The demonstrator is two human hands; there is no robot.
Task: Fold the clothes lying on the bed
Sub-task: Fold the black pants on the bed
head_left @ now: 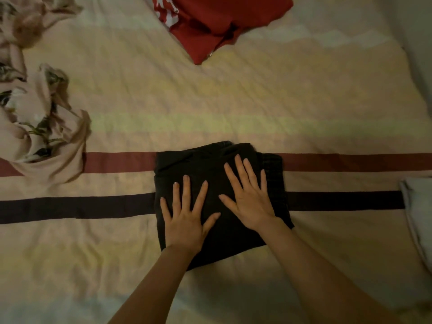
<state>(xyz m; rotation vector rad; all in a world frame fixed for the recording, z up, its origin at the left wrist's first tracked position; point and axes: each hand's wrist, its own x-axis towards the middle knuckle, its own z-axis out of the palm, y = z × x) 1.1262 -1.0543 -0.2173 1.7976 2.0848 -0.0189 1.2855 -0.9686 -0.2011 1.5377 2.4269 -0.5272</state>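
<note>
the bed (233, 101) with its striped cream cover fills the view, a crumpled floral garment (35, 118) at its left edge, a red garment (217, 22) with white print too blurred to read at the far middle, and a pale grey cloth (418, 211) at the right edge. a black garment (210, 183) lies folded into a near-square block at the near middle, across the red and dark stripes. the left hand (184, 220) and the right hand (250, 202) both press flat on top of it, side by side, fingers straight and spread.
</note>
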